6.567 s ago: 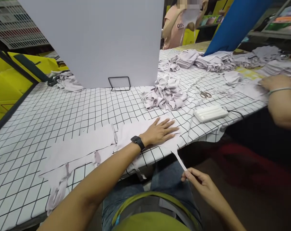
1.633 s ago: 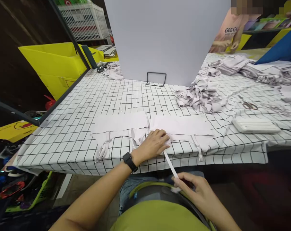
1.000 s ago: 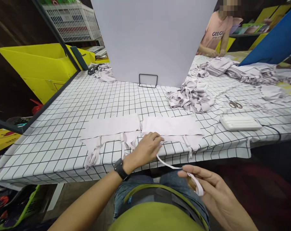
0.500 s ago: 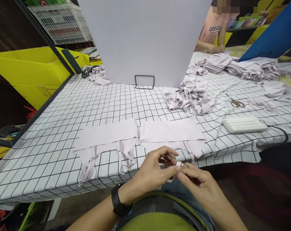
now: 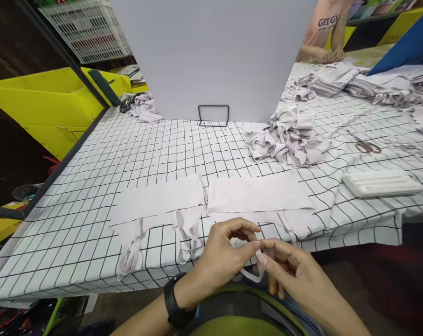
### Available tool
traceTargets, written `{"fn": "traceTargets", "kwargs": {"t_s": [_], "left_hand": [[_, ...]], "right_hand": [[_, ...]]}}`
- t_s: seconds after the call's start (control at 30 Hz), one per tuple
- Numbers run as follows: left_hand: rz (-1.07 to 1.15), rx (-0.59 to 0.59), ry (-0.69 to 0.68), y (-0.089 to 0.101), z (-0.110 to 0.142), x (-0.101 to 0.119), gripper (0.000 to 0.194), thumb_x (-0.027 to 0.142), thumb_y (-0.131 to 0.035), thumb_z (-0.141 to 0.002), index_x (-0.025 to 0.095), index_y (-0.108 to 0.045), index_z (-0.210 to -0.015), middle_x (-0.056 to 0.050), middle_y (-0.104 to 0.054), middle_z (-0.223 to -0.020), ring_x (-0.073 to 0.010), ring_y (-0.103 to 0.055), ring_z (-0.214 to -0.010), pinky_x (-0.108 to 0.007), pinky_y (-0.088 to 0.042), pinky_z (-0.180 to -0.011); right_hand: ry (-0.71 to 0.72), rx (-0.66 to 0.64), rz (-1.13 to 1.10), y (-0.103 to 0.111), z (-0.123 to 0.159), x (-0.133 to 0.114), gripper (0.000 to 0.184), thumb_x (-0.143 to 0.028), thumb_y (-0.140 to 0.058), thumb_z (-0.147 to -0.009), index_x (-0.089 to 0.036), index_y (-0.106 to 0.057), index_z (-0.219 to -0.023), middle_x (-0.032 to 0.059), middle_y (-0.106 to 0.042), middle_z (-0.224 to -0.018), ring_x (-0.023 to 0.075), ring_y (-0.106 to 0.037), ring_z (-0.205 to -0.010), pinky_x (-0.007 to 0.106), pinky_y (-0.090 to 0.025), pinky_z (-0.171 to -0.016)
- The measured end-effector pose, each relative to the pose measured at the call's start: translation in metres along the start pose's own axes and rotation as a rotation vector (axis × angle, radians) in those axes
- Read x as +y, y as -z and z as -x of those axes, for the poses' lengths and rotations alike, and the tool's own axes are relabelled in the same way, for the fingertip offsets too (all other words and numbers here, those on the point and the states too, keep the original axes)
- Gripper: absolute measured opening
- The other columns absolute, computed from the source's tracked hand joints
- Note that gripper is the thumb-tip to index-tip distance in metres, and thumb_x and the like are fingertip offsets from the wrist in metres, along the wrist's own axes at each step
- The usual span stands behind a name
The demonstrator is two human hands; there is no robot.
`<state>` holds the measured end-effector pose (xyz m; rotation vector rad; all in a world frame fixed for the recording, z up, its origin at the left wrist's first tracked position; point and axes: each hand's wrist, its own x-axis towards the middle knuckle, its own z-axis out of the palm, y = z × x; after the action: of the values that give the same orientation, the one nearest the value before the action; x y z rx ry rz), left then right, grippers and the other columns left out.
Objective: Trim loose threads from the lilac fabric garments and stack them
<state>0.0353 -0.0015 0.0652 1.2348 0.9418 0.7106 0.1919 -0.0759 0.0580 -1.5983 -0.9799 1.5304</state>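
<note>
At the table's front edge, my left hand and my right hand meet, fingertips almost touching. Both pinch a thin pale pink fabric strap, which hangs in a loop below them. Just beyond my hands lies a flat pale pink garment piece with a strap; my left hand covers part of its lower edge. To its left is a similar garment piece, its looped straps trailing toward the near edge. A black watch is on my left wrist.
A white board on a wire stand rises at the back. Crumpled pink fabric, scissors and a white corded device lie right on the checked tablecloth. A co-worker works behind.
The small white piece with dark marks seen between my fingertips is out of sight, and more of the strap loop shows below. The view has shifted slightly, and my hands remain together.
</note>
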Motion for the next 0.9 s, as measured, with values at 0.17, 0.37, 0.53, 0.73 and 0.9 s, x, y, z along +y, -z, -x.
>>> {"fn": "traceTargets", "kwargs": {"t_s": [0.17,0.37,0.53,0.73,0.9], "left_hand": [[0.155,0.009,0.156,0.007,-0.002,-0.003,0.014,0.021,-0.081,-0.07,0.015,-0.074,-0.081,-0.003,-0.069,-0.075,-0.0136,-0.062,-0.069,-0.025,-0.05,-0.067],[0.016,0.061,0.059,0.013,-0.005,-0.006,0.005,0.019,-0.076,-0.077,0.016,-0.072,-0.078,-0.002,-0.069,-0.076,-0.0142,-0.063,-0.073,-0.025,-0.05,-0.07],[-0.513,-0.027,-0.183,0.026,-0.019,-0.007,0.014,0.018,-0.064,-0.091,0.018,-0.073,-0.102,-0.006,-0.073,-0.096,-0.0214,-0.066,-0.093,-0.037,-0.053,-0.085],[-1.274,-0.183,-0.401,0.041,-0.057,-0.013,0.017,0.013,-0.055,-0.095,0.013,-0.068,-0.105,-0.013,-0.066,-0.114,-0.0285,-0.058,-0.102,-0.045,-0.052,-0.084],[-1.224,-0.112,-0.454,0.041,-0.068,-0.02,0.015,0.012,-0.055,-0.096,0.016,-0.07,-0.096,-0.007,-0.069,-0.098,-0.0236,-0.06,-0.091,-0.039,-0.047,-0.077]], "right_hand": [[0.033,-0.091,0.01,0.0,-0.009,-0.001,0.035,-0.054,-0.069,-0.087,-0.019,-0.068,-0.079,-0.002,-0.061,-0.055,0.0129,-0.059,-0.05,0.023,-0.048,-0.051],[-0.015,-0.035,-0.065,-0.008,-0.014,-0.005,0.034,-0.053,-0.074,-0.082,-0.019,-0.069,-0.081,-0.0027,-0.063,-0.062,0.0105,-0.057,-0.046,0.021,-0.046,-0.046],[-0.057,0.055,-0.123,-0.006,-0.026,-0.004,0.04,-0.058,-0.074,-0.079,-0.018,-0.069,-0.074,-0.0021,-0.061,-0.059,0.0076,-0.049,-0.039,0.02,-0.037,-0.039],[-0.12,0.089,-0.148,0.0,-0.051,0.0,0.039,-0.055,-0.074,-0.077,-0.018,-0.066,-0.066,-0.0046,-0.051,-0.045,0.0068,-0.039,-0.037,0.02,-0.028,-0.039],[-0.15,0.146,-0.287,-0.006,-0.068,-0.004,0.041,-0.055,-0.079,-0.071,-0.019,-0.063,-0.059,-0.0056,-0.045,-0.039,0.0073,-0.037,-0.038,0.021,-0.026,-0.04]]}}
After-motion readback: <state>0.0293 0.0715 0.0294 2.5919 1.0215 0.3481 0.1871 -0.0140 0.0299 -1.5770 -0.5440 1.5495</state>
